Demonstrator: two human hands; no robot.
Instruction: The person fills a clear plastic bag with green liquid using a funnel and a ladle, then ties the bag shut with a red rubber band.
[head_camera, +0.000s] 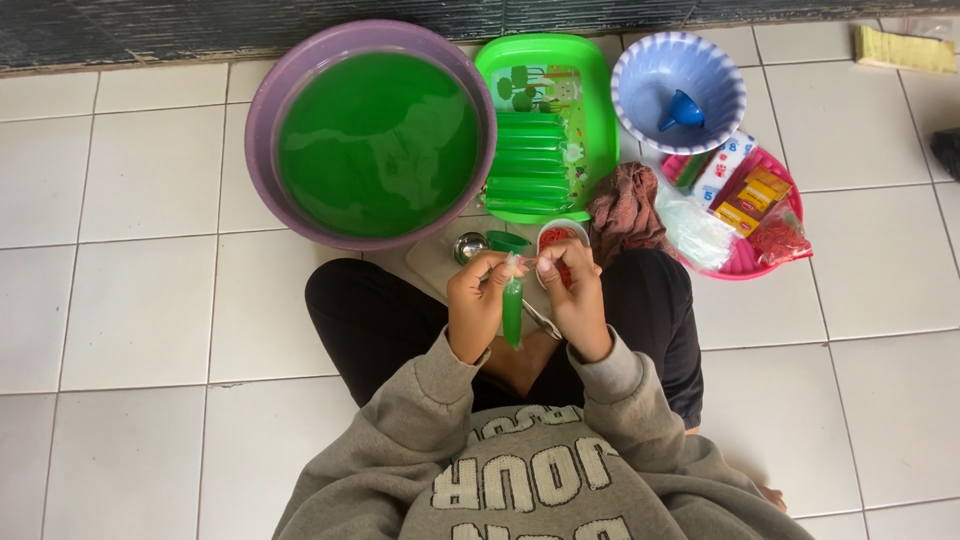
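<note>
Both hands (478, 300) (577, 295) pinching the tube's (512, 312) neck over the lap, could easily slip and squirt green liquid.

We saw a slim plastic tube bag (512, 312) filled with bright green liquid, held upright above the lap, its lower end hanging free and its clear top pinched between the fingers. Our left hand (477, 300) gripped the neck of it from one side, and our right hand (575, 297) closed on the same neck from the other, fingertips of both hands meeting at the top. The filled part looked smooth, taut and evenly green. Whether anything was wound around the neck we could not tell.
</note>
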